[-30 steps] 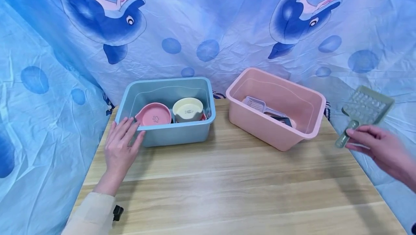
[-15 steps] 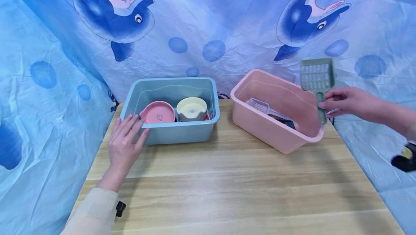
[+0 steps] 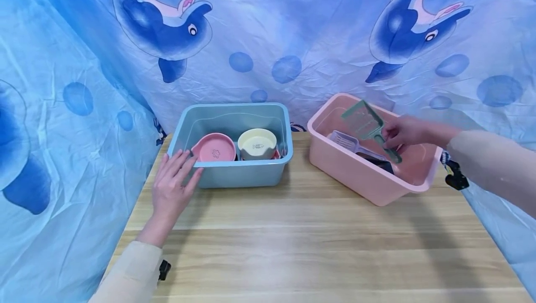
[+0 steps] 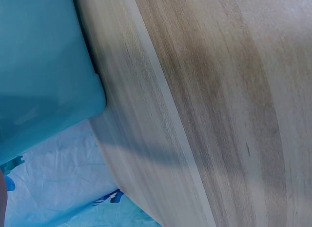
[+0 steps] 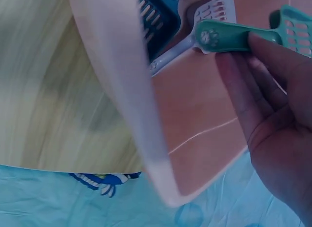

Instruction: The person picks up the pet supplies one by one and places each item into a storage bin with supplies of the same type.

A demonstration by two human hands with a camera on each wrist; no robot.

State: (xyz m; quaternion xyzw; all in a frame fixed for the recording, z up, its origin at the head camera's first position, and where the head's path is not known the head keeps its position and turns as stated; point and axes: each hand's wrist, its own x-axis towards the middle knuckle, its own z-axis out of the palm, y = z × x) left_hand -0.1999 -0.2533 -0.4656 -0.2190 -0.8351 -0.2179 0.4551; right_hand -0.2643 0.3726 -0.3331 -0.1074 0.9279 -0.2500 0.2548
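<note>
A green slotted litter scoop [image 3: 365, 120] is pinched by its handle in my right hand [image 3: 399, 133], tilted inside the mouth of the pink bin [image 3: 351, 170]. Below it in that bin lie a lilac litter scoop [image 3: 344, 140] and a dark one, which the right wrist view shows as a dark blue slotted scoop [image 5: 158, 22]. My left hand [image 3: 173, 186] rests with fairly straight fingers on the near left rim of the blue bin [image 3: 238, 175]. Inside the blue bin sit a pink bowl [image 3: 215, 148] with a paw print and a cream bowl [image 3: 257, 144] with a fish-bone print.
Both bins stand toward the back of a wooden table [image 3: 293, 247], a gap between them. A blue dolphin-print cloth [image 3: 268, 23] hangs behind and at the sides. Something red shows under the cream bowl.
My right hand has carried the green litter scoop leftward from beyond the table's right side into the pink bin. The left hand stays at the blue bin's rim. The head view has shifted slightly.
</note>
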